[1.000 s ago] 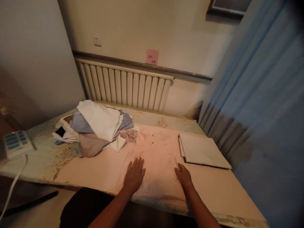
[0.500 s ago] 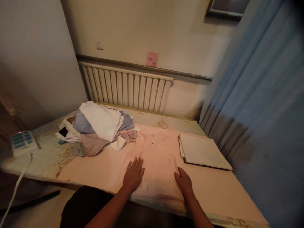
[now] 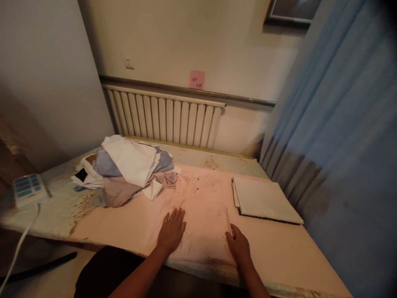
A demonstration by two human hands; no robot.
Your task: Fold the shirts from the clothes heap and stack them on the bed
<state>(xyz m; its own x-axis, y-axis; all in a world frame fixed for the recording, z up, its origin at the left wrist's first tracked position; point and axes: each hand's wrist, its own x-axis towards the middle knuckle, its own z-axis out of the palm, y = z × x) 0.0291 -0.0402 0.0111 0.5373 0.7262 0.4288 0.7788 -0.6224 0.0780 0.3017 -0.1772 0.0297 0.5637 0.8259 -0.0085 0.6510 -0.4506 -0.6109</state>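
Observation:
A pale pink buttoned garment lies spread on a cloth of nearly the same pink, so its outline is hard to make out. My left hand rests flat near its left side, fingers stretched out and holding nothing. At the right edge, my right hand is closed, thumb and fingers pinching the garment's side, which stands up slightly there. To the right of that hand is a folded white striped cloth with a dark lower edge. Beyond my left hand sits a heap of crumpled clothes in white, blue and mauve.
The pink cloth covers much of the flower-patterned tabletop. A white power strip with a cable stands at the left end. A radiator runs behind the table, and a blue curtain hangs along the right.
Both hands sit a little lower in view, the left still flat and the right still pinching the garment's edge. The whole view has shifted slightly.

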